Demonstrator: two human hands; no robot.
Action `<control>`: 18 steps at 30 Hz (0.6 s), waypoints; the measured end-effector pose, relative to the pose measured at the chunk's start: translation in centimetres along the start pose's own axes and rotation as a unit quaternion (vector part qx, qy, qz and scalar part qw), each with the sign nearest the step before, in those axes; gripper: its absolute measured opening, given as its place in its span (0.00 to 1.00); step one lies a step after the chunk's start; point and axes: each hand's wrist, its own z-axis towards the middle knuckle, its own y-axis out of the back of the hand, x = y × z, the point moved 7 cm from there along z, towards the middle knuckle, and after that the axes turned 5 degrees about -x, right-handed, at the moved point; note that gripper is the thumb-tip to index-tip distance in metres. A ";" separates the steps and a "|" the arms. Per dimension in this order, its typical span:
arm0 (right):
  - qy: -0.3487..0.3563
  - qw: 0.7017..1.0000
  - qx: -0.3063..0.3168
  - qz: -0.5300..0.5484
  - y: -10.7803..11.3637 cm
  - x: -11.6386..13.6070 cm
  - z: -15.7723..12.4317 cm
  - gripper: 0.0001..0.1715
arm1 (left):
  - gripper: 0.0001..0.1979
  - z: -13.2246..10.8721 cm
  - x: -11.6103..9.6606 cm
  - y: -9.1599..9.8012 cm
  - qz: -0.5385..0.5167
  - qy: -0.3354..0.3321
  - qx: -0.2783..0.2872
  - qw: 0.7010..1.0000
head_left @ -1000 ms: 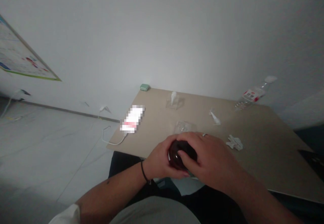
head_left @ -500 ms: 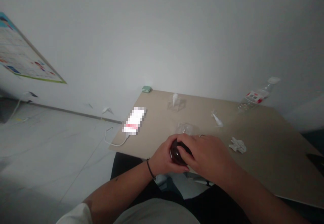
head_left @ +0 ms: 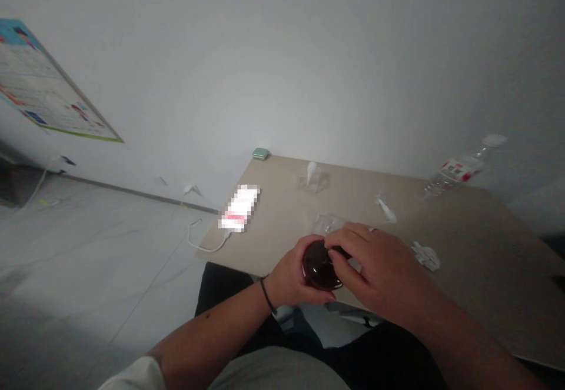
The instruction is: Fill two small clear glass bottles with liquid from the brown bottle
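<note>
Dim, grainy view; glow on wall [head_left: 247, 84]; right hand [head_left: 379, 275] shadowed; edges warped.

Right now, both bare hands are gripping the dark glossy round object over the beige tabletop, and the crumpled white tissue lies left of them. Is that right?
No: the crumpled white tissue lies right of the hands, not left, as the head view shows. The rest stands: the left hand and right hand grip the dark glossy round object over the beige tabletop.

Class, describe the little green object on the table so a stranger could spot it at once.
Find the beige table against the white wall. At its far edge, left of centre, sits a small rounded case, the only green thing on the tabletop.
</note>
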 end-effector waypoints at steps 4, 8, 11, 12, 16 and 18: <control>-0.097 0.989 -0.080 0.078 0.6 -4.5 -1.6 0.10 | 0.57 0.0 0.1 0.1 0.011 0.026 -0.002 1.000; -0.262 0.948 -0.163 0.078 -1.7 -12.0 -4.3 0.12 | 0.58 0.0 0.2 0.0 0.018 0.052 -0.001 0.998; -0.302 0.945 -0.123 0.034 -5.1 -15.6 -5.0 0.13 | 0.58 -0.1 0.2 0.0 0.008 0.047 0.000 0.999; -0.302 0.948 -0.095 0.020 -6.2 -16.3 -5.0 0.14 | 0.58 -0.1 0.2 0.0 0.009 0.045 -0.001 0.999; -0.272 0.960 -0.016 -0.070 -8.8 -17.1 -5.0 0.22 | 0.58 -0.2 0.2 0.1 0.016 0.042 -0.002 0.999; -0.264 0.960 -0.007 -0.097 -9.2 -17.1 -5.0 0.23 | 0.57 -0.2 0.1 0.1 0.010 0.038 -0.002 0.999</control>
